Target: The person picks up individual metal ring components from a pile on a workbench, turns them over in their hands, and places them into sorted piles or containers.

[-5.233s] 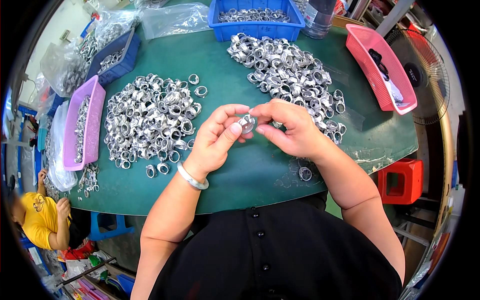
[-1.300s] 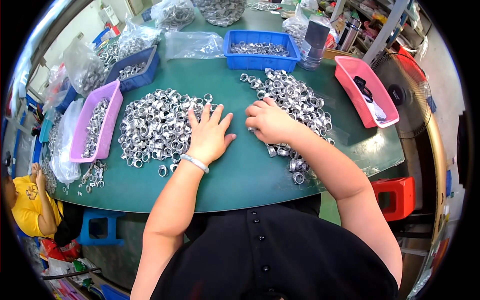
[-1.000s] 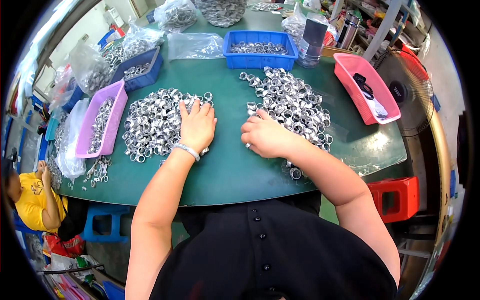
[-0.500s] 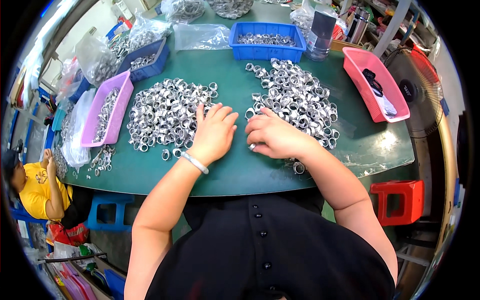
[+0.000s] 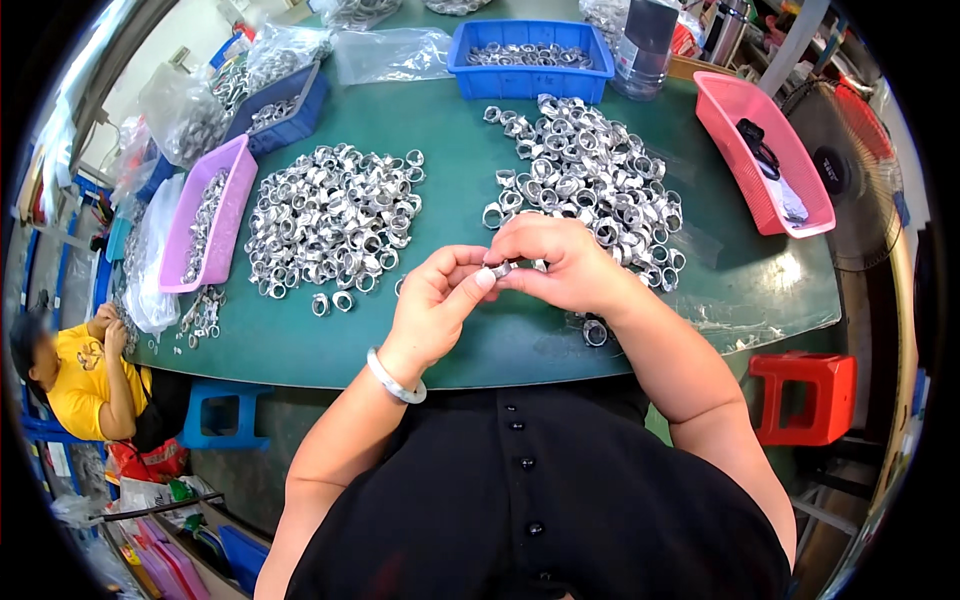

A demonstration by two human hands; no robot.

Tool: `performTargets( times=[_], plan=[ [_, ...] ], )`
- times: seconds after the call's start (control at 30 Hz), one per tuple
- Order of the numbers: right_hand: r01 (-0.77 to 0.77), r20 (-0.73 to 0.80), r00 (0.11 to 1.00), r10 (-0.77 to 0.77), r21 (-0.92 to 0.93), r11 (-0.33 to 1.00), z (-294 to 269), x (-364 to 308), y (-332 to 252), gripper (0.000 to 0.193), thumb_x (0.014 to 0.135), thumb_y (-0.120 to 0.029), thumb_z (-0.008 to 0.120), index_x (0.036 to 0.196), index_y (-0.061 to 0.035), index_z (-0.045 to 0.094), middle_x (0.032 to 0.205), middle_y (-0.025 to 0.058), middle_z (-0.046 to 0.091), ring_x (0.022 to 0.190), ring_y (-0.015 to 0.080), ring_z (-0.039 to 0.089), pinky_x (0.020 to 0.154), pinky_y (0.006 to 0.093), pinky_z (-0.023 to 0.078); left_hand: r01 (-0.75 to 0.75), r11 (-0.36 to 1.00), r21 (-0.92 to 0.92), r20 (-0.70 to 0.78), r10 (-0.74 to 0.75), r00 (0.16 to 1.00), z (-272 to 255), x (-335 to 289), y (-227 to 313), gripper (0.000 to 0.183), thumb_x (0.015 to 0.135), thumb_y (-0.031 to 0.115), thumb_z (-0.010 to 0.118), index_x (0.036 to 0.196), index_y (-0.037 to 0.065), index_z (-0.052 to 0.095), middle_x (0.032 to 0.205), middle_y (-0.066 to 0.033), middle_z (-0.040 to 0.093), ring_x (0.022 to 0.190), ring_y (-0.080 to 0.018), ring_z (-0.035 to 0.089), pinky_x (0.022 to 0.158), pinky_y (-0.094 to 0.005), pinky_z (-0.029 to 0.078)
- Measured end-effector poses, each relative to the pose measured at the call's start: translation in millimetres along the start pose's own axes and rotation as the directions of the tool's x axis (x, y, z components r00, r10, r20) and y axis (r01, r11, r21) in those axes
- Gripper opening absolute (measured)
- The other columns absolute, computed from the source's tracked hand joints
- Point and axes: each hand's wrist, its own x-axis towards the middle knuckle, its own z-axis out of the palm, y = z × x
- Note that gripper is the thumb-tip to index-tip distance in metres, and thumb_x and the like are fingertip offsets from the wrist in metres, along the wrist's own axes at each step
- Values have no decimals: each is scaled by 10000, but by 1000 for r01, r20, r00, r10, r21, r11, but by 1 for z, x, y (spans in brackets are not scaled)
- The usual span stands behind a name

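Note:
In front of me my left hand (image 5: 436, 303) and my right hand (image 5: 562, 262) meet over the table's near half. Pinched between their fingertips is a small silvery metal ring (image 5: 501, 270). A second bit of metal (image 5: 540, 265) shows by the right hand's fingers, mostly hidden. Left of my hands lies a heap of similar rings (image 5: 330, 215). The other heap (image 5: 590, 175) spreads beyond and beside my right hand. One single ring (image 5: 595, 331) rests below my right wrist, and two more (image 5: 331, 302) sit in front of the left heap.
On the green table (image 5: 450, 140) stand a blue basket (image 5: 530, 84), a darker blue bin (image 5: 290, 128) and a purple basket (image 5: 228, 215), all holding metal parts. A pink basket (image 5: 745, 165) and a fan (image 5: 845, 175) are at right. Someone in yellow (image 5: 90, 380) sits at far left.
Both hands have left the edges of the heaps and come together, now pinching one ring between them. The view has shifted slightly.

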Motion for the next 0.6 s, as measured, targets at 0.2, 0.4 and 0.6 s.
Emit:
performTargets(
  times=[0.2,0.4,0.6],
  plan=[
    [-72,-79,994,70,-21,997,7,0,-5,247,734,3,688,968,-38,622,869,92,637,784,221,637,679,322,515,-158,987,6,-68,158,985,5,-1,-2,260,873,9,628,1118,-30,551,1017,-85,647,919,-129,622,829,-255,501],
    [-81,-60,995,76,-86,993,8,-2,-5,273,744,-3,688,1000,-45,605,858,96,628,780,240,647,670,329,520,-260,952,159,-47,270,962,1,-4,-6,264,866,1,629,1117,-29,551,1020,-76,645,926,-125,623,836,-264,501],
    [37,-73,996,-55,-228,973,16,-2,-5,351,686,51,654,1016,-51,594,920,100,623,825,273,635,676,338,520,-302,906,297,-31,325,945,7,-3,-7,345,812,-44,668,1122,-14,521,1007,-68,616,912,-124,589,835,-267,485]
  ],
)
